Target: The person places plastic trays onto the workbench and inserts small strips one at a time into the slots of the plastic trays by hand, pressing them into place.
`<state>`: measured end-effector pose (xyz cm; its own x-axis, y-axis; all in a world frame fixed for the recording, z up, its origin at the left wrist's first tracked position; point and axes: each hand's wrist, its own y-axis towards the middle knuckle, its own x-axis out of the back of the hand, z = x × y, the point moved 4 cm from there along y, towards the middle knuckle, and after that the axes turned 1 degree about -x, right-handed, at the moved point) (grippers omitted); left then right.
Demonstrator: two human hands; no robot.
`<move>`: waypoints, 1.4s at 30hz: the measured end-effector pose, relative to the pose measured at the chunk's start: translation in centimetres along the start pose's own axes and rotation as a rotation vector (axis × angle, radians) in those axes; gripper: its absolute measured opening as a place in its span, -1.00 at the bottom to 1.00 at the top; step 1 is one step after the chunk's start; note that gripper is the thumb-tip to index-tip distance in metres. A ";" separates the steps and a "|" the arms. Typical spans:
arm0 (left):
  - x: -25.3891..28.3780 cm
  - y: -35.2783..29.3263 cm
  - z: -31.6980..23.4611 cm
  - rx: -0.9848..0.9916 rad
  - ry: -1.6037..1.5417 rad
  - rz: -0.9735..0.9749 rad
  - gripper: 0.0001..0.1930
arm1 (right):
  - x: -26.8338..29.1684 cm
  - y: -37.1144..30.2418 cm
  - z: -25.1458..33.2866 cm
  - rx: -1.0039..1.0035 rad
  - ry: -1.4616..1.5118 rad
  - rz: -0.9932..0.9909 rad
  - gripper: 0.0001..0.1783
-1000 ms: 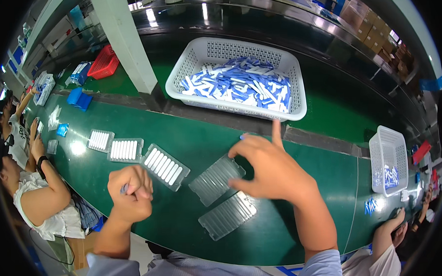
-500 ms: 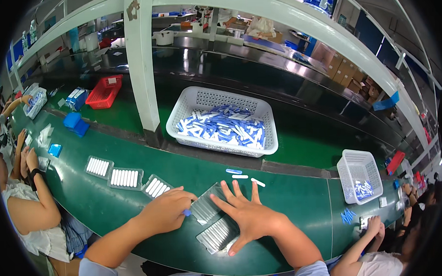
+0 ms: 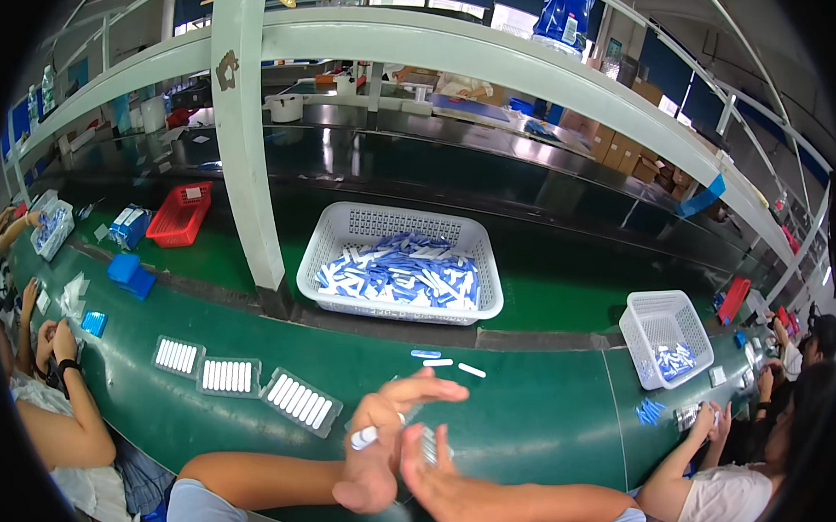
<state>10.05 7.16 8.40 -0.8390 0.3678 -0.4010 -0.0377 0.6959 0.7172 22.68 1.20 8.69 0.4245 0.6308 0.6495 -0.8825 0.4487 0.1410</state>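
In front of me my left hand (image 3: pixel 380 446) is turned palm inward, its fingers stretched to the right. A short white stick (image 3: pixel 363 438) lies held in it, with its end showing by the palm. Beside it my right hand (image 3: pixel 449 481) is raised with fingers apart; nothing shows in it. Behind the hands a clear plastic tray (image 3: pixel 431 445) is mostly hidden. Three clear trays of white sticks lie to the left: a far one (image 3: pixel 177 355), a middle one (image 3: pixel 229 377) and a near one (image 3: pixel 300 401). Beyond my hands lie a blue stick (image 3: pixel 426 354) and two white sticks (image 3: pixel 472 370).
A large white basket (image 3: pixel 313 297) of blue and white sticks stands ahead, beside a white post (image 3: pixel 245 175). Right is a smaller white basket (image 3: pixel 634 336). A red basket (image 3: pixel 179 214) and blue packs (image 3: pixel 129 276) are far left. Co-workers sit at both sides of the green table (image 3: pixel 534 423).
My left hand has moved right and turned over with a white stick in it. My right hand has drawn back toward me from the clear trays. The view has shifted.
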 end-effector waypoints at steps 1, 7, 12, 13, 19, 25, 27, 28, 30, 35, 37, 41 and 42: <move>-0.5 -0.1 -0.4 0.045 -0.019 -0.019 -0.10 | 0.1 0.6 0.7 0.164 0.013 -0.035 0.94; 0.0 0.1 -2.3 0.031 0.154 0.303 -0.07 | 0.7 2.0 1.4 0.205 -0.007 -0.017 0.87; -0.5 -1.0 -0.9 -0.046 -0.032 0.344 -0.35 | 0.8 3.4 -0.5 0.302 -0.007 -0.145 0.78; -0.5 -0.4 -1.2 -0.136 -0.067 0.321 -0.27 | 0.7 3.6 -0.7 0.308 -0.007 -0.173 0.77; 1.7 5.3 -2.3 -0.110 0.151 0.066 -0.65 | 1.7 4.6 -2.1 0.398 0.021 -0.285 0.69; 5.8 7.7 -0.5 0.532 0.029 0.347 -0.53 | 6.3 0.7 -4.0 0.062 -0.303 -0.394 -0.13; 8.1 6.5 0.3 0.548 0.164 0.415 -0.60 | 4.4 -1.1 -6.4 -0.042 -0.351 -0.193 -0.14; 8.5 5.6 0.9 0.490 0.448 0.624 -0.65 | 2.8 -1.7 -7.2 -0.118 -0.315 -0.050 -0.13; 8.6 4.3 2.2 0.329 0.888 0.986 -0.84 | 0.2 -2.4 -6.9 -0.106 -0.280 0.023 -0.27; 8.5 3.7 5.5 -0.147 1.073 1.379 -0.88 | -3.8 -2.1 -6.6 -0.042 -0.320 -0.044 -0.27; 8.2 3.7 6.4 -0.355 1.165 1.545 -0.85 | -4.3 -2.5 -5.7 -0.107 -0.322 -0.104 -0.26; 8.1 2.2 8.3 -0.551 1.073 1.779 -0.83 | -4.5 -4.1 -5.7 -0.096 -0.303 -0.222 -0.34; 7.9 1.6 8.4 -0.617 1.023 1.788 -0.82 | -4.6 -4.6 -5.8 -0.093 -0.309 -0.227 -0.34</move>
<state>7.91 16.39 1.63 -0.0827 -0.2908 0.9532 0.9703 -0.2417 0.0105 26.01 -0.06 0.71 0.5129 0.2949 0.8062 -0.7453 0.6190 0.2477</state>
